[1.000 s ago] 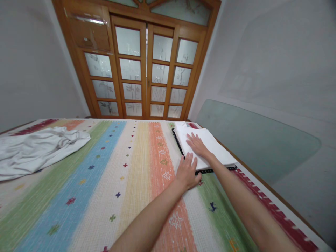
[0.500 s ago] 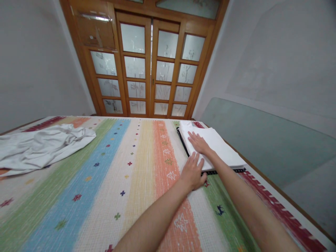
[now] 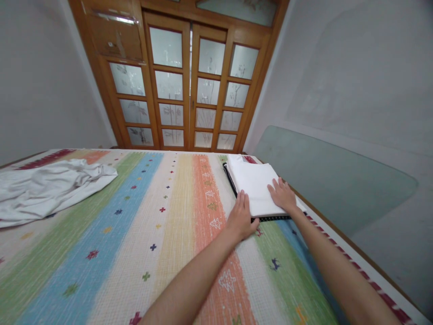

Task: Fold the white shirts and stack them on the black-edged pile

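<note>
Your left hand rests at the near-left corner of the white folded cloth, its fingers stretched out side by side and its fingertips on the fabric's edge. Its thumb is held well apart from the fingers, down by the near edge, so the hand stands wide. Your right hand lies palm down on the right part of the same folded cloth, also wide, with its fingers spread and pointing toward the far left. You have neither hand closed around the fabric; both rest on it from above.

The folded cloth lies flat in a roughly rectangular, layered shape, to the right of the middle of your view. A black fabric edging with small white marks shows from beneath it along the near side, and a dark edge also runs along its left side. Under all of this, you have a multicoloured striped fabric cover with bands of green, blue, cream, yellow and orange, dotted with small crosses, stars and trees.

Well apart from your hands, at the far left, a crumpled pale grey-white cloth lies in loose wrinkles on the cover. Ahead of you stand brown wooden doors with frosted glass panes. On your right, a pale green panel with a rounded corner shows against the grey-white wall.
</note>
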`<action>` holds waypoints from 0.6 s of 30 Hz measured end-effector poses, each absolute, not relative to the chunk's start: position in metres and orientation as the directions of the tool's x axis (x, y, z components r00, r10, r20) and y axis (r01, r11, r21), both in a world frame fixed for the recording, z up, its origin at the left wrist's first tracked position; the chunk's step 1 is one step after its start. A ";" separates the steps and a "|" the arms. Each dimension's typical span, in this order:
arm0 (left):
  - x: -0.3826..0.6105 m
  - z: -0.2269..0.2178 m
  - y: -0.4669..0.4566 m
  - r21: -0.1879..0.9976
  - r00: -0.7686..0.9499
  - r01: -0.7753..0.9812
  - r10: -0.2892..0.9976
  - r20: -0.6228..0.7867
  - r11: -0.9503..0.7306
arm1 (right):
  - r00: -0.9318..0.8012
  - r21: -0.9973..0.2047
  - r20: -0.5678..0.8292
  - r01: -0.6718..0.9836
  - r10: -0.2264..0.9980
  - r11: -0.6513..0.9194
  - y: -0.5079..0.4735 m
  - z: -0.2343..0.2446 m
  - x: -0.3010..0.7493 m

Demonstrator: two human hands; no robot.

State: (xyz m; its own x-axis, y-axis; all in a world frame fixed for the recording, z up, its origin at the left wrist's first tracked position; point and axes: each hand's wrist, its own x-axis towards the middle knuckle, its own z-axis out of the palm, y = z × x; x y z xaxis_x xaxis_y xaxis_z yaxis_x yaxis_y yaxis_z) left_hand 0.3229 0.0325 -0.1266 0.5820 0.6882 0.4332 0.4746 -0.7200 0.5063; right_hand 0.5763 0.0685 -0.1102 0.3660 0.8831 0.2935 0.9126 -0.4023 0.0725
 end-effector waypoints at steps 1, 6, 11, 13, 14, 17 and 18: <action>0.322 -0.126 0.033 0.559 0.570 0.471 0.719 0.397 -0.682 | 0.398 0.028 0.295 0.905 0.868 -0.425 0.065 -0.112 0.577; 0.316 -0.122 0.040 0.688 0.575 0.416 0.758 0.308 -0.595 | 0.484 -0.114 0.267 0.874 0.833 -0.472 0.059 -0.112 0.573; 0.301 -0.117 0.045 0.624 0.625 0.430 0.714 0.317 -0.653 | 0.518 -0.110 0.259 0.854 0.815 -0.508 0.061 -0.109 0.569; 0.290 -0.117 0.046 0.538 0.661 0.501 0.701 0.267 -0.678 | 0.516 -0.081 0.266 0.853 0.814 -0.515 0.060 -0.106 0.566; 0.282 -0.117 0.048 0.482 0.682 0.538 0.693 0.234 -0.692 | 0.510 -0.062 0.264 0.856 0.819 -0.513 0.060 -0.103 0.562; 0.253 -0.117 0.052 0.321 0.755 0.558 0.628 0.186 -0.765 | 0.465 -0.007 0.216 0.880 0.859 -0.475 0.056 -0.094 0.542; 0.242 -0.116 0.055 0.282 0.768 0.553 0.611 0.192 -0.784 | 0.431 0.006 0.199 0.898 0.880 -0.441 0.055 -0.092 0.531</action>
